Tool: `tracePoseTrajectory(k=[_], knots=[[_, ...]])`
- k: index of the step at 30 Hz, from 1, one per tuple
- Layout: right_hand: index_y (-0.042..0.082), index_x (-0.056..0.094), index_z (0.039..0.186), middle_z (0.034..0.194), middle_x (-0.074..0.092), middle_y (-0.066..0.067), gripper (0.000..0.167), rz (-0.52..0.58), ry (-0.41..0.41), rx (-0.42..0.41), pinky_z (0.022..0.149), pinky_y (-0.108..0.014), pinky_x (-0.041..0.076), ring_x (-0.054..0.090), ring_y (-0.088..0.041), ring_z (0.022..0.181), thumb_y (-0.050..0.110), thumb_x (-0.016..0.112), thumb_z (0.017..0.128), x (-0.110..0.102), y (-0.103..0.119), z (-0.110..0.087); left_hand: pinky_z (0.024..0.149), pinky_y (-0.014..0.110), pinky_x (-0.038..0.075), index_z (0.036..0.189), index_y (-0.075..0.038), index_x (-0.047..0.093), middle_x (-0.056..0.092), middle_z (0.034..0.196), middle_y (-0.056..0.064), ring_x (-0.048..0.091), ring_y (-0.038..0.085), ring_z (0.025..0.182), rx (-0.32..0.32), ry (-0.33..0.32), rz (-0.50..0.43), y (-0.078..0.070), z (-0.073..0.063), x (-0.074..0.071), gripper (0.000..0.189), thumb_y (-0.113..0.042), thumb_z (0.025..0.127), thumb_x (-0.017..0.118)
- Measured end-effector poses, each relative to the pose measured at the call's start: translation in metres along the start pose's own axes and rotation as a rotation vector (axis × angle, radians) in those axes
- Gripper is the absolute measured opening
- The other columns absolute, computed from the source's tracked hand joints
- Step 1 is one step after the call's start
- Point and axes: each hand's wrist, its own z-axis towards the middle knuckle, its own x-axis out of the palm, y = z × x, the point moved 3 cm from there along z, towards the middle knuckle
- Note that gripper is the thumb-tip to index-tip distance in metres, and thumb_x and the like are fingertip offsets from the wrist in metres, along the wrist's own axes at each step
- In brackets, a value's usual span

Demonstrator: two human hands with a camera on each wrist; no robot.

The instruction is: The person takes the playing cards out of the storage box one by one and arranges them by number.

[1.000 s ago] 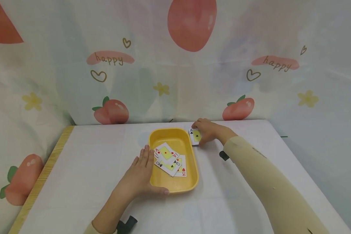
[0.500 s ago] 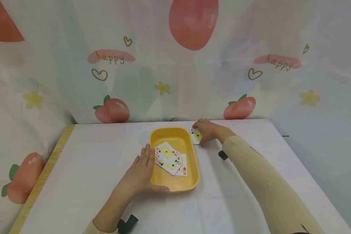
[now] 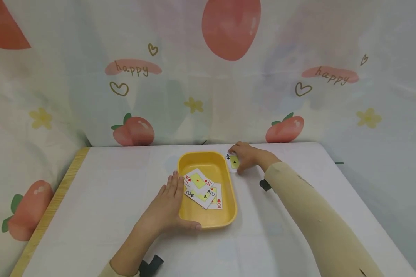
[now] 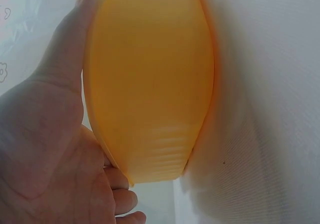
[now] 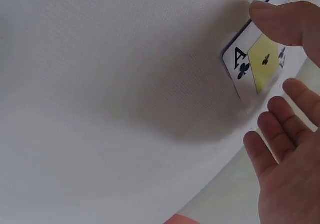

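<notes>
My left hand [image 3: 164,207] lies against the left side and near corner of a yellow plastic tray [image 3: 197,219], its fingers straight and its thumb along the near end. In the left wrist view the palm and fingers follow the rim of the tray [image 4: 150,74]. Several playing cards [image 3: 198,181] lie overlapping face up inside, an ace of diamonds on top. Just past the tray's far right corner, my right hand [image 3: 250,157] spans an ace of clubs playing card [image 3: 233,162], thumb at one edge and fingertips at the opposite one. Fingers partly cover this playing card [image 5: 240,66].
The white cloth-covered table [image 3: 124,184] has a wood-coloured strip [image 3: 52,207] along its left edge. Behind it hangs a printed curtain [image 3: 173,57], close beyond the right hand. Black camera mounts [image 3: 151,265] sit at the wrists.
The view shifts slightly. Both hands, the tray and the playing cards keep their places.
</notes>
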Motion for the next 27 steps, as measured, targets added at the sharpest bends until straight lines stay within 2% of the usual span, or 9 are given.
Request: tracePoseTrajectory(k=[6,14,21,27], knots=[[0.011,0.047,0.146,0.145,0.045,-0.012,0.083,0.082,-0.023,-0.026,0.110,-0.054,0.041,0.042,-0.031,0.130,0.026,0.086,0.075,-0.011,0.006,-0.010,0.124,0.049,0.016,0.159,0.001,0.009,-0.006,0.166,0.018,0.002,0.031,0.154,0.000,-0.003,-0.004,0.001,0.000,0.001,0.150,-0.084,0.055,0.075],[0.011,0.049,0.143,0.143,0.045,-0.007,0.074,0.075,-0.162,-0.247,0.110,-0.052,0.042,0.042,-0.027,0.132,0.031,0.078,0.078,-0.036,0.035,-0.038,0.124,0.049,0.016,0.159,0.000,0.008,-0.007,0.166,0.016,0.001,0.030,0.154,0.006,-0.002,-0.012,0.001,-0.001,0.000,0.150,-0.085,0.054,0.074],[0.009,0.050,0.141,0.142,0.045,-0.006,0.074,0.006,-0.160,-0.417,0.112,-0.045,0.041,0.041,-0.024,0.131,0.032,0.078,0.076,-0.027,0.068,-0.057,0.123,0.050,0.018,0.159,0.001,0.009,-0.007,0.166,0.018,0.002,0.031,0.154,0.024,-0.009,-0.011,0.001,-0.001,0.001,0.148,-0.085,0.056,0.073],[0.010,0.051,0.141,0.141,0.047,-0.004,0.074,-0.003,-0.144,-0.479,0.112,-0.041,0.040,0.042,-0.021,0.131,0.032,0.077,0.076,-0.020,0.088,-0.062,0.123,0.051,0.019,0.158,0.001,0.010,-0.006,0.166,0.019,0.003,0.032,0.154,0.041,-0.017,-0.001,0.001,-0.002,-0.001,0.148,-0.086,0.057,0.071]])
